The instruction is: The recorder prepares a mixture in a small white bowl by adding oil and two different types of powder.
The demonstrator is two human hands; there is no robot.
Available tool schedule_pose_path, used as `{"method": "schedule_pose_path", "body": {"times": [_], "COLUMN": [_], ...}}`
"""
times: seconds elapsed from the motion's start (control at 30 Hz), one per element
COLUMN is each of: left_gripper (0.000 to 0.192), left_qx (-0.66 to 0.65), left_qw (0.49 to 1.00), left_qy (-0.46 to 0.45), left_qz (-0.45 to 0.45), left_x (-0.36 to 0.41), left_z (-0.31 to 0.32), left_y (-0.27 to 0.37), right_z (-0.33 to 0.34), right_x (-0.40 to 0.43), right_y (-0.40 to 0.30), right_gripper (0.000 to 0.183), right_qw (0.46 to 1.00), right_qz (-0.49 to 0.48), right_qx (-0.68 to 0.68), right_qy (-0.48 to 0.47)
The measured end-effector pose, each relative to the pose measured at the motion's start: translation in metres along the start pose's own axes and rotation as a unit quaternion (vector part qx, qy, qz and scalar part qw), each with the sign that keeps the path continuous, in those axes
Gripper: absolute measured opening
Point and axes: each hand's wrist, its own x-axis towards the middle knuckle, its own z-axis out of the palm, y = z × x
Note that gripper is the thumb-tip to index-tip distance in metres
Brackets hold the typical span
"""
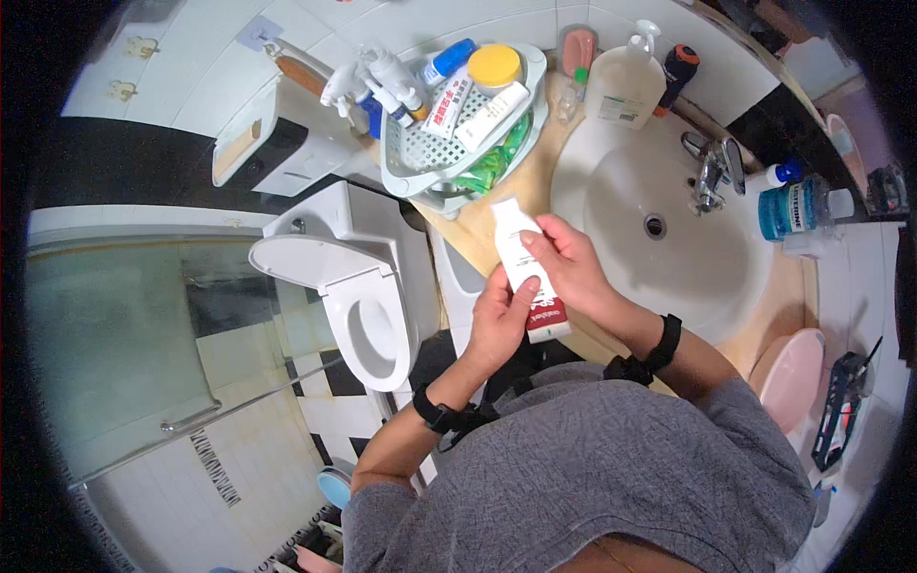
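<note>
Both hands grip a white squeeze tube (510, 236) with a dark red band at its lower, sealed end. My left hand (501, 315) clasps the lower part, its thumb lying across the front. Higher up, my right hand (569, 261) pinches the tube from the right side. The narrower, tapering end points away from me. The tube is held in the air over the front edge of the tan countertop (469, 222), left of the white washbasin (630, 215). Writing shows on its front, partly covered by my fingers.
A two-tier plastic basket (408, 161) holds tubes, bottles and a yellow-lidded jar (494, 68). Around the basin stand a large pump bottle (623, 86), a chrome faucet (716, 172) and a blue Listerine bottle (795, 209). A toilet (372, 329) with raised lid is at left; a pink basin (791, 376) at right.
</note>
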Motion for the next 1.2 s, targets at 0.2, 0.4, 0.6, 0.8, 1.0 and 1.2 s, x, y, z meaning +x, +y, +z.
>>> {"method": "schedule_pose_path", "body": {"times": [0.2, 0.4, 0.6, 0.8, 1.0, 1.2], "left_gripper": [0.039, 0.037, 0.041, 0.041, 0.041, 0.043], "left_qx": [0.155, 0.471, 0.548, 0.695, 0.603, 0.416], "left_qw": [0.978, 0.877, 0.834, 0.673, 0.727, 0.900], "left_qy": [0.137, 0.023, -0.046, 0.034, 0.136, 0.111], "left_qz": [-0.005, 0.094, -0.037, 0.250, 0.297, 0.070], "left_x": [0.047, 0.132, 0.163, 0.157, 0.080, -0.002], "left_z": [-0.045, -0.135, -0.121, -0.131, -0.117, -0.118], "left_y": [0.080, 0.122, 0.135, 0.113, 0.088, -0.009], "right_z": [-0.025, -0.043, -0.050, -0.044, -0.035, -0.029], "right_x": [0.014, -0.005, -0.010, -0.006, -0.001, -0.003], "right_y": [0.034, 0.058, 0.085, 0.094, 0.100, 0.110], "right_gripper": [0.041, 0.082, 0.108, 0.109, 0.107, 0.101], "right_qw": [0.982, 0.837, 0.779, 0.784, 0.773, 0.783], "right_qz": [-0.040, -0.067, -0.047, -0.073, -0.062, -0.093], "right_qx": [-0.179, -0.539, -0.613, -0.604, -0.622, -0.613], "right_qy": [0.038, -0.067, -0.125, -0.125, -0.109, -0.043]}}
